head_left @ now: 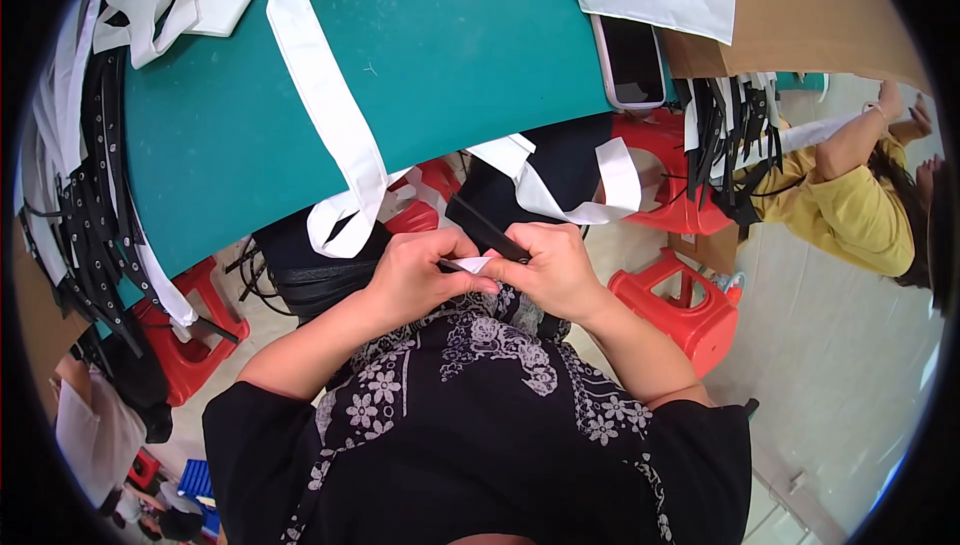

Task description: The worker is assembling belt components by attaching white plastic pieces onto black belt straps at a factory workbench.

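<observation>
Close together in front of my lap, my left hand (427, 267) and my right hand (545, 263) both pinch a narrow black strap (482, 225). Its upper end sticks out above my right hand. Between my fingertips shows a small white pointed piece (472, 265); whether it is joined to the strap I cannot tell. Just above my left hand, a white fabric strip (322, 70) lies on the green table (450, 35) and hangs looped over its edge. Another white strip (570, 207) curls beyond my right hand, over dark material.
Black straps with metal eyelets (100, 165) hang at the table's left edge, below piled white strips (190, 5). A phone (635, 65) and a cardboard box (800, 5) are at the right. Red stools (685, 310) stand around; a person in yellow (850, 205) sits far right.
</observation>
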